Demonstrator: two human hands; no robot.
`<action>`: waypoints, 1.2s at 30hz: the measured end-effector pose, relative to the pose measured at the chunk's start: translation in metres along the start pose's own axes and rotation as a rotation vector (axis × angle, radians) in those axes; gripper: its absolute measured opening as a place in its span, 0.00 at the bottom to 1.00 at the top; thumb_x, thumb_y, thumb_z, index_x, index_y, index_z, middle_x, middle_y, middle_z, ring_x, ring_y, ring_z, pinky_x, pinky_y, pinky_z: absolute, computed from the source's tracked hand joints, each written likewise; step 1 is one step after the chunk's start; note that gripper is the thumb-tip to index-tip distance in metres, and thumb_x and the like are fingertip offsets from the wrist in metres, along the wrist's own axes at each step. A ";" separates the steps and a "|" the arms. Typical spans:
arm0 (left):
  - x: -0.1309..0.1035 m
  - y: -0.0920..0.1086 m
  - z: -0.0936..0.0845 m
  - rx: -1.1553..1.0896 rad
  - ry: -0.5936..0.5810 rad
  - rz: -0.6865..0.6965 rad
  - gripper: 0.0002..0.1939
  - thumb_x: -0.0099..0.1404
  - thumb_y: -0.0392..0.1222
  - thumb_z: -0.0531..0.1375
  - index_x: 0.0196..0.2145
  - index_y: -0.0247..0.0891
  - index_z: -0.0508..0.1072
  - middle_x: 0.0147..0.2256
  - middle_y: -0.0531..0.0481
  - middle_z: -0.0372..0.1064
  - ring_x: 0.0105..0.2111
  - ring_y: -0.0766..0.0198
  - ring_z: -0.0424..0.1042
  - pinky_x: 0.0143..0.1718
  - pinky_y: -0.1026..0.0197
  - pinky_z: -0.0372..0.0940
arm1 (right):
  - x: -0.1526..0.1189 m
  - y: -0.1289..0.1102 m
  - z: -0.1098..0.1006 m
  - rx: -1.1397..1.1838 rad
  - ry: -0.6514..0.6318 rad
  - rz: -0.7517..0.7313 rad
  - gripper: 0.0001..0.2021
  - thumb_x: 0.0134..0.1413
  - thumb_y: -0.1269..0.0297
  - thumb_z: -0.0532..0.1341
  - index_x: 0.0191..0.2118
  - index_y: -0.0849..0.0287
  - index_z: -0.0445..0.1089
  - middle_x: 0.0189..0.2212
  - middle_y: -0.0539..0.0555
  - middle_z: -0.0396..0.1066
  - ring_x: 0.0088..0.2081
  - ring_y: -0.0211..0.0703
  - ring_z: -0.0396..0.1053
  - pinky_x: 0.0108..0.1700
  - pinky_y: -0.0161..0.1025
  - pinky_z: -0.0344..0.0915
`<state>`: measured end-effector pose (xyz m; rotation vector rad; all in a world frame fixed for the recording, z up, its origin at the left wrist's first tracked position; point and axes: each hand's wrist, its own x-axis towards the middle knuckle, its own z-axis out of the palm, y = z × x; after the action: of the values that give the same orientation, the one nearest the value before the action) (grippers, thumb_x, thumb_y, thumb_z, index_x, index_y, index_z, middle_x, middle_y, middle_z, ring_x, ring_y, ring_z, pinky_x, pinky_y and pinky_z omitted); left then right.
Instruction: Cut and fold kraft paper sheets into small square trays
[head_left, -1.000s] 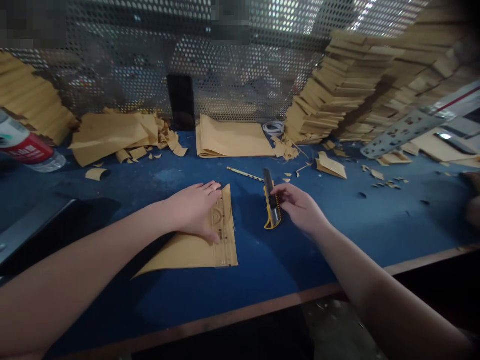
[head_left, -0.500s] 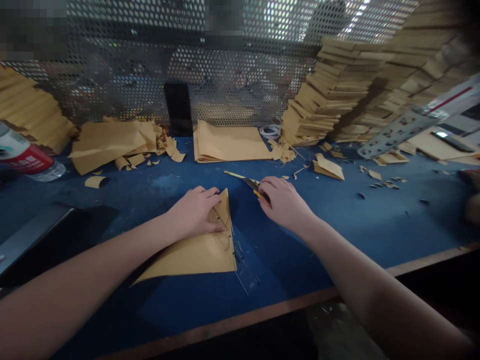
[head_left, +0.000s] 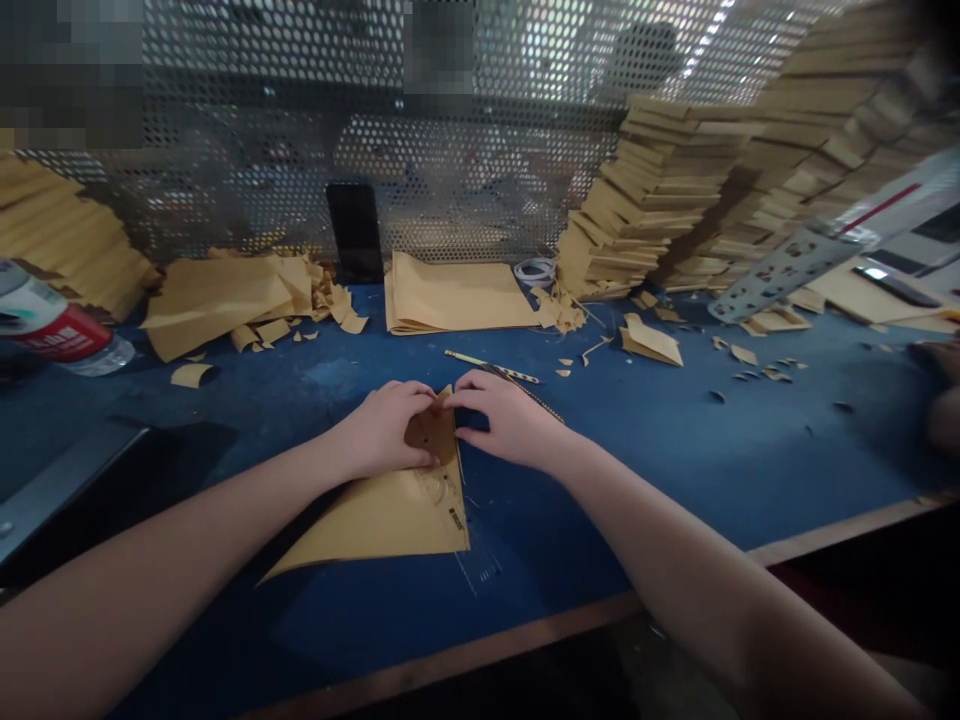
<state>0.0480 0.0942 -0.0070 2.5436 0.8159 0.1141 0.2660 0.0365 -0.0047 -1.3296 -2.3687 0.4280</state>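
Observation:
A folded sheet of brown kraft paper (head_left: pixel 367 520) lies on the blue tabletop in front of me. Over its right edge rests a clear plastic drawing ruler (head_left: pixel 442 487) with printed marks; its outline is hard to make out. My left hand (head_left: pixel 386 430) presses the ruler and paper down, thumb and fingers spread around a curve. At the sheet's top right corner, my right hand (head_left: pixel 499 415) touches the edge with its fingertips, its thumb apart from the fingers. Just behind that hand lie a patterned pencil (head_left: pixel 484 364) and a dark, slim utility knife (head_left: pixel 536 400), partly hidden.
Kraft sheets (head_left: pixel 461 295) and paper scraps (head_left: pixel 341 305) lie along the perforated metal screen (head_left: pixel 465 150). Tall paper stacks (head_left: pixel 637 190) stand at the right. A bottle (head_left: pixel 60 325), an upright black phone (head_left: pixel 355 232), a tape roll (head_left: pixel 535 270) and a patterned tumbler (head_left: pixel 780 270) are around.
My right hand has let go of the utility knife, leaving it on the table, and moved left to the paper's corner. The clear ruler has shifted left over the paper.

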 end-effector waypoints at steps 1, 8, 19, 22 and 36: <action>0.000 -0.001 0.001 0.020 0.003 0.015 0.28 0.54 0.57 0.66 0.49 0.41 0.72 0.56 0.46 0.64 0.53 0.48 0.63 0.55 0.48 0.59 | 0.001 0.002 0.000 -0.001 -0.008 -0.010 0.14 0.55 0.72 0.62 0.48 0.56 0.72 0.47 0.56 0.68 0.50 0.47 0.66 0.54 0.46 0.65; 0.000 -0.004 0.003 0.086 0.017 0.082 0.25 0.59 0.52 0.64 0.51 0.39 0.72 0.54 0.44 0.65 0.54 0.48 0.63 0.56 0.47 0.57 | 0.004 0.013 -0.002 0.001 -0.080 -0.060 0.17 0.56 0.78 0.56 0.47 0.55 0.73 0.50 0.57 0.67 0.51 0.47 0.67 0.55 0.46 0.65; -0.003 -0.011 -0.010 0.088 -0.067 0.195 0.28 0.56 0.58 0.64 0.51 0.41 0.70 0.57 0.42 0.60 0.54 0.46 0.61 0.53 0.44 0.58 | -0.011 0.009 0.003 0.194 -0.173 -0.144 0.09 0.52 0.63 0.69 0.41 0.53 0.77 0.50 0.56 0.64 0.52 0.47 0.65 0.57 0.46 0.63; -0.003 -0.011 -0.009 0.080 -0.062 0.201 0.28 0.56 0.58 0.64 0.50 0.41 0.70 0.56 0.42 0.61 0.53 0.46 0.62 0.52 0.45 0.58 | -0.008 0.008 0.006 0.245 -0.151 -0.151 0.03 0.57 0.67 0.65 0.36 0.54 0.77 0.47 0.55 0.65 0.50 0.45 0.65 0.56 0.45 0.63; -0.005 -0.013 -0.006 0.179 -0.057 0.207 0.31 0.60 0.58 0.61 0.55 0.38 0.67 0.60 0.37 0.58 0.57 0.43 0.60 0.55 0.43 0.57 | 0.044 0.033 0.005 0.559 0.331 0.300 0.07 0.56 0.60 0.62 0.33 0.58 0.69 0.24 0.49 0.69 0.25 0.37 0.67 0.31 0.37 0.65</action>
<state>0.0356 0.1028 -0.0066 2.7818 0.5615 0.0345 0.2667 0.0906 -0.0157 -1.3491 -1.6208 0.8147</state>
